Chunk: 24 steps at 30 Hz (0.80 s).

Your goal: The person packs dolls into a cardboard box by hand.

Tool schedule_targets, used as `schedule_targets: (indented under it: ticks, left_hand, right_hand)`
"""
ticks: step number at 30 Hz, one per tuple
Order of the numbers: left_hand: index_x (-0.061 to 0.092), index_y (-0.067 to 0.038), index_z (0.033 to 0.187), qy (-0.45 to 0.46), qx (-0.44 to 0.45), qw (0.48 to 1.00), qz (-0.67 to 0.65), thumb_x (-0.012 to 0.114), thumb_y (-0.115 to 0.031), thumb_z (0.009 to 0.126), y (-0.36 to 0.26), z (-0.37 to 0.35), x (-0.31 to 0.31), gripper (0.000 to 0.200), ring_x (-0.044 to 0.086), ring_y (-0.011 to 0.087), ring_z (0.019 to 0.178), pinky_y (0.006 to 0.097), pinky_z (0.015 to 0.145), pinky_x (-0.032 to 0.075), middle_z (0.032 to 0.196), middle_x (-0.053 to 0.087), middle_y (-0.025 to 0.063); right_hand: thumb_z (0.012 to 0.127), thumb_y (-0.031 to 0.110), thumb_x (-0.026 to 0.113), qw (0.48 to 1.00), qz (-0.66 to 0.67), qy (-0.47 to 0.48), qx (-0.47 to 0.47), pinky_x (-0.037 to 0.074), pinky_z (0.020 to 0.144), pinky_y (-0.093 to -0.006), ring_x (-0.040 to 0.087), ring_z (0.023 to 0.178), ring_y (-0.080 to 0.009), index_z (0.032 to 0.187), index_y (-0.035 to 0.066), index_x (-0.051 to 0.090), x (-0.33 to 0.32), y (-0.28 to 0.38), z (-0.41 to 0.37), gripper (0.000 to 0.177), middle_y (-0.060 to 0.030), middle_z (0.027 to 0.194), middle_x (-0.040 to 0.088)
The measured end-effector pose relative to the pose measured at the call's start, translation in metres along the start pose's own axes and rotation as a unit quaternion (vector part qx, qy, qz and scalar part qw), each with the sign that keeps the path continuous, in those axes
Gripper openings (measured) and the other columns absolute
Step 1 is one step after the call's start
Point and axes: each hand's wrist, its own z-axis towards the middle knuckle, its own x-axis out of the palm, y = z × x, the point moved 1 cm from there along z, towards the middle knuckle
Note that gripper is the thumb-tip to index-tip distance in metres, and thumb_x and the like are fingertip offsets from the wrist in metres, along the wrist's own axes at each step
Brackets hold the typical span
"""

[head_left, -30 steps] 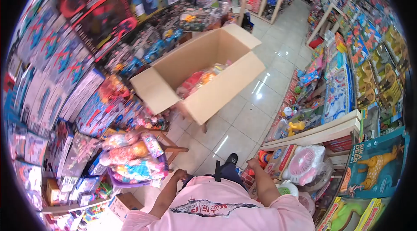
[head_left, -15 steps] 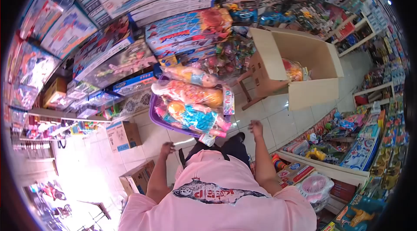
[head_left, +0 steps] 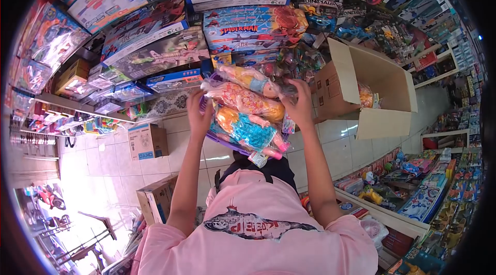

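Observation:
Several plastic-wrapped dolls lie side by side in a purple basket [head_left: 227,144] in front of me. The far doll [head_left: 245,78] has a yellow and blue outfit, the middle doll [head_left: 235,100] an orange-red patterned dress, and the near doll [head_left: 248,131] a ruffled blue dress. My left hand [head_left: 199,109] is at the left end of the middle doll's wrapping, fingers apart and curved around it. On the other side, my right hand [head_left: 300,103] has thumb and fingers spread right beside the dolls' heads.
A large opened carton [head_left: 336,91] stands to the right with wrapped toys inside. Stacked toy boxes [head_left: 248,29] line the shelf ahead. Smaller cartons [head_left: 148,141] sit on the tiled floor at left. A low toy display [head_left: 392,208] runs along my right.
Both my hands have moved forward from beside my body to the two ends of the dolls. The view has shifted slightly; the dolls keep their arrangement in the basket.

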Motion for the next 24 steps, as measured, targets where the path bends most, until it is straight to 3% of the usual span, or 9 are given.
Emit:
schedule_targets:
  ticks: [2, 5, 7, 10, 12, 16, 20, 22, 24]
  left_hand:
    - [0.056, -0.004, 0.124, 0.091, 0.021, 0.995, -0.030, 0.066, -0.017, 0.087, -0.013, 0.028, 0.017, 0.040, 0.052, 0.0343, 0.118, 0.0445, 0.098, 0.042, 0.127, 0.056, 0.0167]
    - [0.054, -0.006, 0.130, 0.164, 0.074, 0.984, -0.018, 0.067, -0.020, 0.086, -0.025, 0.049, 0.055, 0.048, 0.051, 0.0345, 0.121, 0.0449, 0.099, 0.043, 0.134, 0.053, 0.0151]
    - [0.053, -0.008, 0.133, 0.184, 0.123, 0.975, 0.017, 0.067, -0.022, 0.085, -0.030, 0.048, 0.077, 0.052, 0.051, 0.0347, 0.121, 0.0453, 0.100, 0.043, 0.137, 0.050, 0.0145]
    - [0.047, -0.008, 0.139, 0.214, 0.120, 0.966, 0.079, 0.067, -0.024, 0.084, -0.037, 0.048, 0.092, 0.061, 0.050, 0.0358, 0.122, 0.0461, 0.100, 0.044, 0.139, 0.047, 0.0148]
    - [0.042, -0.007, 0.143, 0.239, 0.015, 0.970, 0.047, 0.068, -0.024, 0.083, -0.038, 0.052, 0.092, 0.068, 0.050, 0.0372, 0.121, 0.0470, 0.099, 0.045, 0.138, 0.045, 0.0157]
    - [0.037, -0.007, 0.146, 0.179, 0.065, 0.981, 0.032, 0.076, -0.023, 0.076, -0.058, 0.055, 0.065, 0.081, 0.046, 0.0365, 0.124, 0.0459, 0.102, 0.041, 0.136, 0.046, 0.0153]
    - [0.041, -0.006, 0.140, 0.094, 0.109, 0.977, 0.158, 0.082, -0.026, 0.070, -0.099, 0.061, 0.010, 0.083, 0.039, 0.0340, 0.131, 0.0447, 0.103, 0.038, 0.141, 0.043, 0.0137]
    - [0.044, -0.007, 0.135, 0.075, 0.113, 0.973, 0.189, 0.085, -0.029, 0.066, -0.111, 0.066, -0.019, 0.083, 0.044, 0.0338, 0.128, 0.0447, 0.101, 0.039, 0.141, 0.045, 0.0133]
    - [0.046, -0.009, 0.135, 0.133, 0.080, 0.980, 0.125, 0.087, -0.030, 0.064, -0.110, 0.065, -0.045, 0.084, 0.054, 0.0344, 0.118, 0.0462, 0.099, 0.041, 0.130, 0.055, 0.0144]
  right_hand:
    - [0.078, 0.017, 0.073, 0.997, -0.033, 0.018, -0.074, 0.049, 0.088, -0.0401, 0.061, 0.101, -0.0310, 0.117, 0.003, 0.060, 0.014, 0.001, 0.012, 0.043, -0.0184, 0.116, 0.060]
    - [0.077, 0.017, 0.074, 0.990, -0.110, 0.091, 0.018, 0.050, 0.086, -0.0427, 0.062, 0.104, -0.0355, 0.119, 0.007, 0.061, 0.032, 0.008, 0.021, 0.046, -0.0180, 0.115, 0.064]
    - [0.078, 0.015, 0.071, 0.947, -0.198, 0.219, 0.125, 0.052, 0.082, -0.0450, 0.065, 0.096, -0.0375, 0.113, 0.007, 0.066, 0.038, 0.010, 0.025, 0.036, -0.0190, 0.103, 0.068]
    - [0.079, 0.008, 0.068, 0.980, -0.141, 0.116, 0.081, 0.053, 0.077, -0.0464, 0.067, 0.088, -0.0377, 0.105, 0.006, 0.070, 0.043, -0.006, 0.015, 0.026, -0.0179, 0.093, 0.070]
    - [0.080, 0.005, 0.067, 0.989, -0.109, 0.080, 0.058, 0.053, 0.078, -0.0451, 0.067, 0.089, -0.0369, 0.104, 0.005, 0.071, 0.032, 0.005, 0.012, 0.025, -0.0172, 0.095, 0.070]
    - [0.082, -0.004, 0.062, 1.000, -0.006, 0.026, -0.015, 0.054, 0.078, -0.0381, 0.069, 0.091, -0.0333, 0.105, 0.004, 0.071, 0.009, 0.021, 0.011, 0.027, -0.0168, 0.100, 0.071]
    - [0.082, -0.006, 0.062, 0.996, 0.064, 0.052, -0.037, 0.054, 0.077, -0.0335, 0.070, 0.090, -0.0304, 0.106, 0.003, 0.071, -0.016, 0.051, 0.019, 0.027, -0.0159, 0.099, 0.072]
    - [0.080, -0.006, 0.060, 0.982, 0.118, 0.119, -0.092, 0.053, 0.082, -0.0375, 0.068, 0.095, -0.0324, 0.105, 0.004, 0.072, -0.023, 0.071, 0.022, 0.029, -0.0159, 0.101, 0.070]
    - [0.081, -0.006, 0.060, 0.979, 0.126, 0.129, -0.099, 0.053, 0.082, -0.0364, 0.068, 0.093, -0.0306, 0.105, 0.003, 0.072, -0.025, 0.094, 0.023, 0.028, -0.0153, 0.100, 0.071]
